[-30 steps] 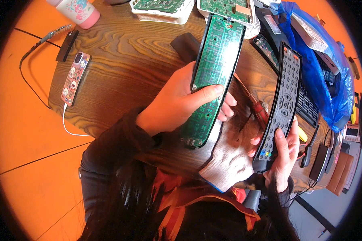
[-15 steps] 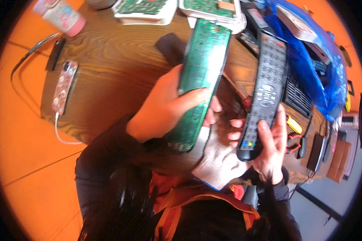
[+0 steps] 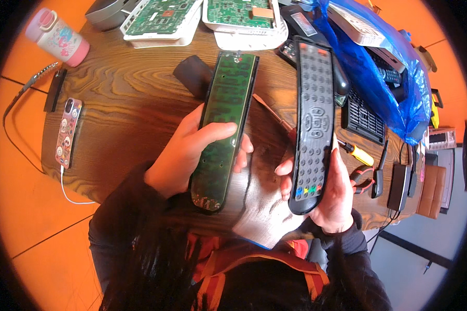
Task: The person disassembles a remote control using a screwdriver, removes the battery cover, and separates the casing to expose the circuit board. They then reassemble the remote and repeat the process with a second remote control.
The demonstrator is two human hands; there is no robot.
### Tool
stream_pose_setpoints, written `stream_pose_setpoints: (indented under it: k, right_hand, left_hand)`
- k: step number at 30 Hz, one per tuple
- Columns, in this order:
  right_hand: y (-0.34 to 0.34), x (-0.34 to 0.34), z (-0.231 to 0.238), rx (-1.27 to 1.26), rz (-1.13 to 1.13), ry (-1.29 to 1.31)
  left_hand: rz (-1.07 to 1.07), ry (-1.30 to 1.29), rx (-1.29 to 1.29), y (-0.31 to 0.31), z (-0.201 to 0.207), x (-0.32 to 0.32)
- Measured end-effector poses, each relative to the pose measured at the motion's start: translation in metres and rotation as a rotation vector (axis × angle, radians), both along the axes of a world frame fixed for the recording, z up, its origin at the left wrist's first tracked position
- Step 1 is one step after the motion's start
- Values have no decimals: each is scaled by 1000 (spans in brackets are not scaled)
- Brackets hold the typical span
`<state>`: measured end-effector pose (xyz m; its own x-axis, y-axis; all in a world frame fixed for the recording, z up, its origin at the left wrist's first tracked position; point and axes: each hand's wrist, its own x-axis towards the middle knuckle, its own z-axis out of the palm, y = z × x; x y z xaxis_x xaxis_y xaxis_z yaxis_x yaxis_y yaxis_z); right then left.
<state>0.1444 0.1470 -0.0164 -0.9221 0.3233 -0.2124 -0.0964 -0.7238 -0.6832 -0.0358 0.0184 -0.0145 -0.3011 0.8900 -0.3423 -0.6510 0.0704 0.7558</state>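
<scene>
My left hand (image 3: 176, 155) is closed around a long green circuit board (image 3: 224, 98) set in a dark remote control half. Its thumb lies across the board, and fingertips show at the right edge. In my right hand (image 3: 337, 192) is a black remote control piece with rubber keys (image 3: 312, 147), held by its sides near the lower end. Rows of round keys face up, with coloured ones at the bottom. The two pieces stand side by side, apart, above the table. Below them lies a pale cloth glove (image 3: 267, 207), partly hidden.
White housings with green boards (image 3: 163, 18) stand at the far edge. A blue plastic bag (image 3: 399, 103) full of devices is at right, near a yellow-handled screwdriver (image 3: 362, 154) and red-handled pliers (image 3: 362, 179). A phone (image 3: 67, 132) and a bottle (image 3: 62, 41) are at left.
The board has tilted, losing its bright glare. My right thumb has moved off the keys to the side of the remote piece. The whole view has shifted, so things appear farther left.
</scene>
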Motion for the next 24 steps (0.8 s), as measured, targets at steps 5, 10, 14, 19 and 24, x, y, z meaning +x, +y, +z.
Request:
stream_pose_setpoints:
  k: [5,10,14,19,24]
  right_hand:
    - [-2,5,-1,-354,-5,87]
    - [-2,3,-3,-320,-43,64]
    - [1,-1,-6,-279,-54,48]
    - [1,1,-3,-297,-63,105]
    - [-4,2,1,-247,-30,92]
  left_hand:
    - [-7,21,26,0,-3,-3]
    - [-25,49,49,2,-4,-3]
    - [2,80,64,2,-3,-1]
    - [-15,24,91,-1,-2,-3]
    - [-26,8,131,-2,-3,-4]
